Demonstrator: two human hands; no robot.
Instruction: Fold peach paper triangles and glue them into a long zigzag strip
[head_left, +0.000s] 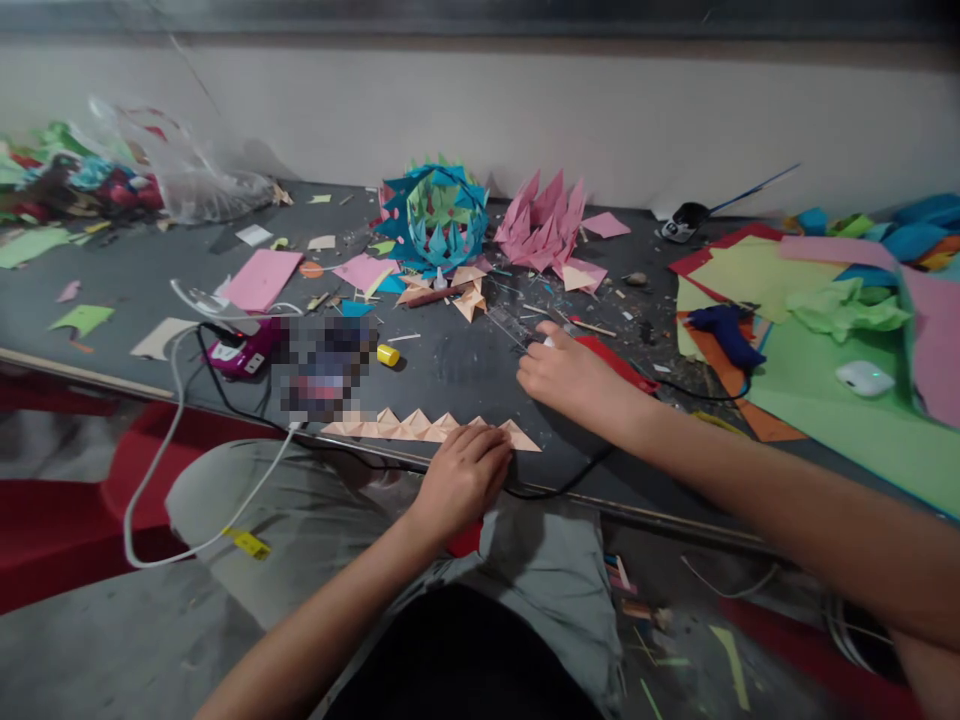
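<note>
A strip of folded peach paper triangles (412, 426) lies along the front edge of the table. My left hand (465, 470) is closed over its right part, fingers together on the paper. Farther right and back, my right hand (559, 378) is low over the table with curled fingers. A small white piece shows at its fingertips, and a clear plastic item (511, 328) lies just beyond them; what is inside the hand is hidden. Beside that wrist is a red object (611, 360), partly covered by the arm. A yellow cap (388, 355) rests behind the strip.
Behind stand a blue-and-green folded paper ring (435, 220) and a pink spiky one (544, 225). To the left are a purple power strip (244, 350) with cables and a blurred-out phone (326, 365). Coloured sheets (840, 400) cover the right side; paper scraps litter the table.
</note>
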